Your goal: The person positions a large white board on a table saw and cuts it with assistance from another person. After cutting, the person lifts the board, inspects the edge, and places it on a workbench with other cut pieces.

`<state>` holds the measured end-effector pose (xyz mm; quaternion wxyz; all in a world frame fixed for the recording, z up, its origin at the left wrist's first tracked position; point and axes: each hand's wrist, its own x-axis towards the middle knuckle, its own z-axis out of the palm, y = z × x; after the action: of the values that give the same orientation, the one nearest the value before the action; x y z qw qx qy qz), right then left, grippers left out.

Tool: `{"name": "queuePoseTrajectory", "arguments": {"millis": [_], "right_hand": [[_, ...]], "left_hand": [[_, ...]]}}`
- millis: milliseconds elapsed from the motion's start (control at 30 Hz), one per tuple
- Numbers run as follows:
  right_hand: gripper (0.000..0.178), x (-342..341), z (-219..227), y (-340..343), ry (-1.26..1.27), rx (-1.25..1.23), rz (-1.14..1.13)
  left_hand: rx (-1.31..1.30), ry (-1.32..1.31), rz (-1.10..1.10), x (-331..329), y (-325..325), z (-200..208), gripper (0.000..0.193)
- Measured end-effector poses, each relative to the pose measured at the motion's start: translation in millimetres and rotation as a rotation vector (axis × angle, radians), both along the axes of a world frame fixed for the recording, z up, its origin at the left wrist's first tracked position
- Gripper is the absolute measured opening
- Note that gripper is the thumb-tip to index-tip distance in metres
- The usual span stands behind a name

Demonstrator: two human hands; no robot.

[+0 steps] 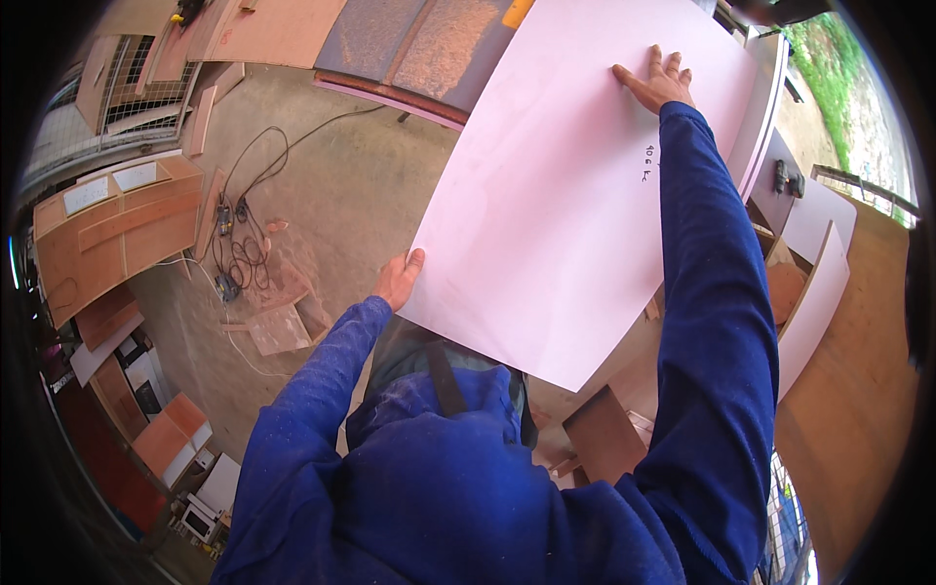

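Note:
A large pale pink laminate sheet (565, 185) fills the middle of the head view, lying tilted over a work surface. My left hand (400, 278) grips its near left edge, thumb on top. My right hand (658, 83) lies flat, fingers spread, on the sheet's far part. Both sleeves are dark blue. Small handwriting marks the sheet beside my right forearm.
Brown boards (409, 44) lie at the far end of the sheet. Cables and a power strip (229, 249) sprawl on the concrete floor to the left. Plywood panels (107, 234) lean at far left. White and brown offcuts (814, 283) stack to the right.

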<state>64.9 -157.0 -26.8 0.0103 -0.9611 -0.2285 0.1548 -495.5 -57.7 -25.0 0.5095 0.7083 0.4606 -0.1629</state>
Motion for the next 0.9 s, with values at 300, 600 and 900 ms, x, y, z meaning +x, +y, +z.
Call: {"name": "queuePoseTrajectory", "arguments": {"millis": [300,600,900], "right_hand": [[0.107,7.2,-2.7,4.2,-0.006,-0.005,0.006],[0.107,13.3,-6.3,4.2,-0.018,0.019,0.013],[0.108,22.3,-9.5,5.7,-0.015,0.030,0.011]], "left_hand": [[0.022,-0.009,-0.013,4.5,3.2,-0.8,0.074],[0.035,0.042,-0.012,12.5,3.8,3.8,0.074],[0.019,0.034,-0.012,22.4,6.0,6.2,0.077]]}}
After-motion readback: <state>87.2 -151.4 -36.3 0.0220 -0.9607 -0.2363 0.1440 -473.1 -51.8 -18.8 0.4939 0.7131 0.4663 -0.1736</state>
